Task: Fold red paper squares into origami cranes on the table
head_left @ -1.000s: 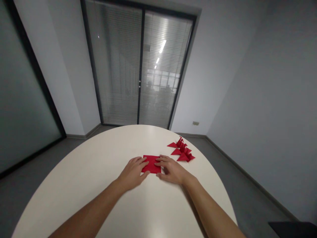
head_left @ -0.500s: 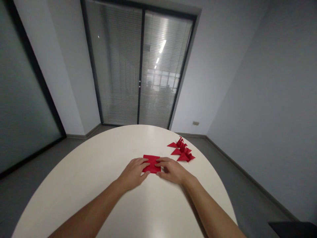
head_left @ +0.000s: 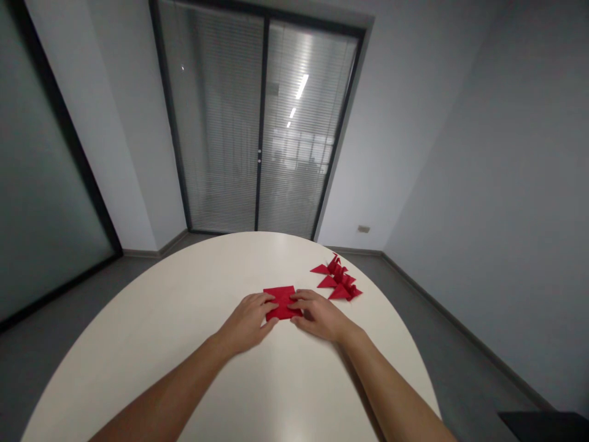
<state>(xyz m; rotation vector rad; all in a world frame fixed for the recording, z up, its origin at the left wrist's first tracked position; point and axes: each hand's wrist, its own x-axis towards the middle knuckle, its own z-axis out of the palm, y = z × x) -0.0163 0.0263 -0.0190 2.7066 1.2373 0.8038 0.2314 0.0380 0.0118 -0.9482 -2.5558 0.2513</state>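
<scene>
A folded square of red paper lies on the white tabletop, between my two hands. My left hand is at its left edge, with the fingertips on top of the paper and the thumb by its lower left corner. From the other side my right hand grips the right edge, its fingers curled over the paper and its thumb close to the lower right corner. Several folded red paper cranes sit in a row just beyond my right hand.
The round white table fills the lower middle. Behind it are a glazed partition with blinds and a wall with an outlet. A dark object shows at the lower right corner.
The red paper has turned slightly anticlockwise between my fingers, its top edge shifting left. Both hands stay almost in place, and the cranes have not moved.
</scene>
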